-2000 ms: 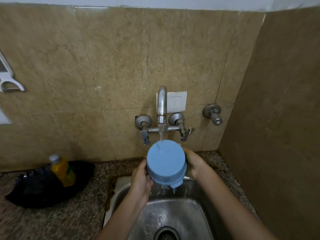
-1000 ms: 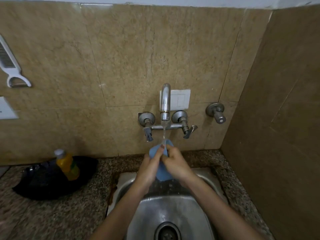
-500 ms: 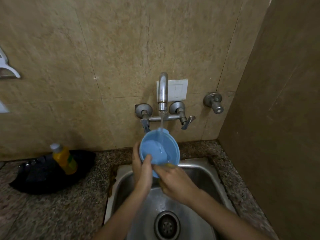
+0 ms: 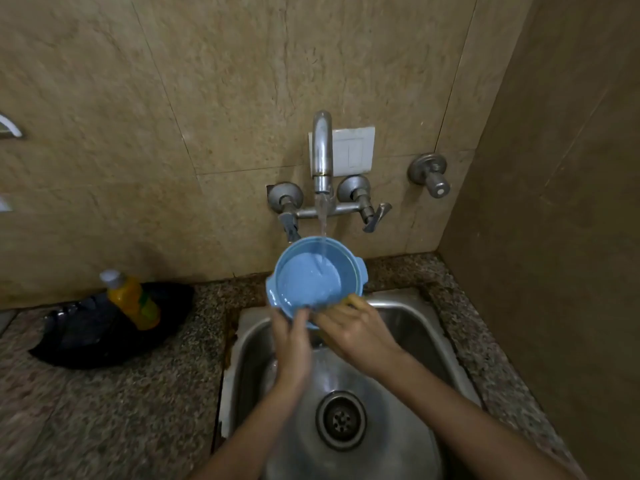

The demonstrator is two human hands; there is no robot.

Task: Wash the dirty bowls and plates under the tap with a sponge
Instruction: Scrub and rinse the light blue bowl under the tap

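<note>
Head view: blue bowl (image 4: 313, 276) at frame centre, tilted under running tap (image 4: 322, 150) (water pooling inside).
Left hand (image 4: 290, 336): gripping bowl's near rim.
Right hand (image 4: 356, 329): pinching yellow sponge (image 4: 347, 301) against rim.

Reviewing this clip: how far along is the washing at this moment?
Done: nothing shows as finished; no washed dishes are in view. In hand: the left hand holds a blue bowl tilted under the running tap, water hitting its inside, while the right hand presses a yellow sponge at its near rim. Left: finishing this bowl; no other bowls or plates are visible, and the sink holds none.
</note>
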